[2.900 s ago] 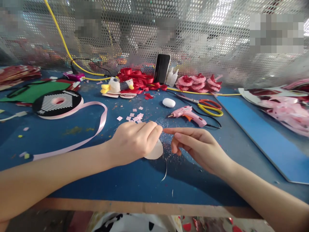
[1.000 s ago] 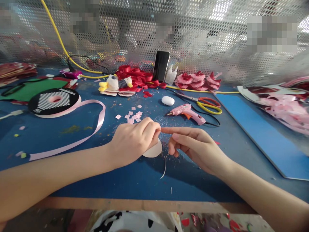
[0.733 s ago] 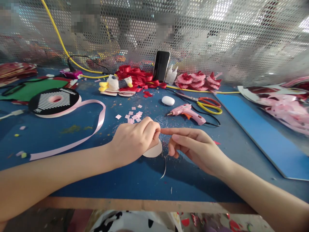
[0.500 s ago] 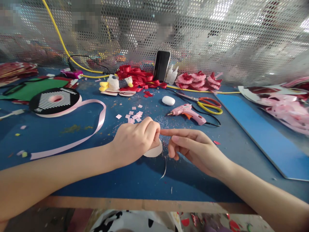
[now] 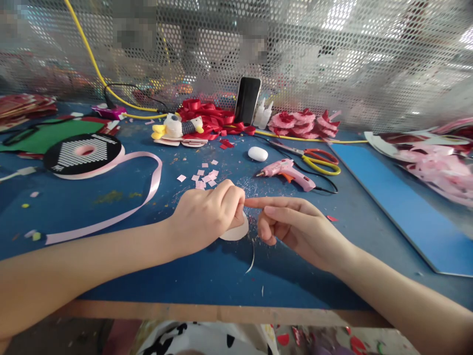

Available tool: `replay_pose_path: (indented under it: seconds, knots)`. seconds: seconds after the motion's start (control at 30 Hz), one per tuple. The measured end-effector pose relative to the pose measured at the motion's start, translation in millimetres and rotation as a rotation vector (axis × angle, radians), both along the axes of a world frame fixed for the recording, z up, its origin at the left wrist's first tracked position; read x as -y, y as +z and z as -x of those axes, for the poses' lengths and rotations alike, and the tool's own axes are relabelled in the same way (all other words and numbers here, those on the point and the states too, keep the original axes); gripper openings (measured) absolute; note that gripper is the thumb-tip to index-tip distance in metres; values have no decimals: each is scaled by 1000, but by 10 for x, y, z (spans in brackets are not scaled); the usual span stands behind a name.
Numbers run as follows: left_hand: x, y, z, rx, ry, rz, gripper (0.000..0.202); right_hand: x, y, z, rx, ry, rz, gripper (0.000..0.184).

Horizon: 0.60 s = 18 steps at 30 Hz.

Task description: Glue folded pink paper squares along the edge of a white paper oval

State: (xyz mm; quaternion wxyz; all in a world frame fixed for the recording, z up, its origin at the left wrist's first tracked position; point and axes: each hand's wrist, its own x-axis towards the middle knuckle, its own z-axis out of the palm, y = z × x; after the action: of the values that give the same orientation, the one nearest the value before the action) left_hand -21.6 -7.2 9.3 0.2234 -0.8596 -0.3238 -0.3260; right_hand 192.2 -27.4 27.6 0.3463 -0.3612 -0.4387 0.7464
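Observation:
My left hand (image 5: pixel 207 217) is curled closed over a pale pink disc-shaped piece (image 5: pixel 236 231) that peeks out below its fingers, just above the blue tabletop (image 5: pixel 185 271). My right hand (image 5: pixel 295 227) sits beside it with the index finger stretched out, its tip touching the left hand's fingertips, while the other fingers are bent inward. What lies between the touching fingertips is hidden. A thin pale sliver (image 5: pixel 253 260) lies on the table below the hands.
A pink ribbon spool (image 5: pixel 83 154) with a loose ribbon loop lies left. Small pink squares (image 5: pixel 203 177), a white oval (image 5: pixel 257 154), a pink glue gun (image 5: pixel 286 172), scissors (image 5: pixel 314 160), a phone (image 5: pixel 247 101), red ribbon and pink flowers (image 5: pixel 301 123) lie behind. A mesh screen backs the table.
Almost nothing: my left fingers have curled tighter around the pale disc since the earliest frame, and both hands stay touching at the same spot.

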Motion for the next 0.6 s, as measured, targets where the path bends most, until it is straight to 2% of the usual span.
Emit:
replay_pose_path:
  seconds: [0.3, 0.43, 0.5, 0.6]
  knots:
    - [12, -24, -9, -32, 9, -13, 17, -11, 21, -32, 14, -60, 4, 26]
    - [15, 73, 25, -47, 39, 36, 16, -45, -1, -36, 51, -115, -58, 19]
    - [-27, 174, 76, -79, 118, 88, 19, -68, -27, -38, 72, -155, -101, 16]
    - [-189, 321, 221, -145, 347, 230, 21, -105, -61, -50, 70, -206, -145, 32]
